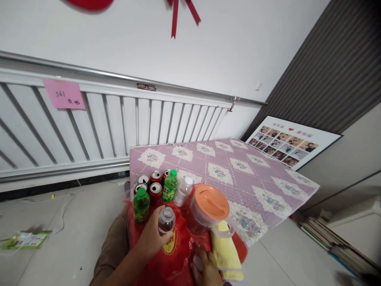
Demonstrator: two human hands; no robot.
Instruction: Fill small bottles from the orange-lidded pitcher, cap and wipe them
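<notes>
My left hand is closed round a clear plastic bottle, whose uncapped mouth points up, above a red scalloped tray with a gold emblem. Low in the view, my right hand has its fingers on a pale round bottle cap. A clear pitcher with an orange lid stands right of the tray. Left of it are a green-capped bottle, a second green bottle, a white-capped clear bottle and several opened drink cans.
A yellow cloth lies by the pitcher on the right. The table has a purple floral cover. Behind it runs a white radiator with glasses and a pink note. A photo board leans at the right.
</notes>
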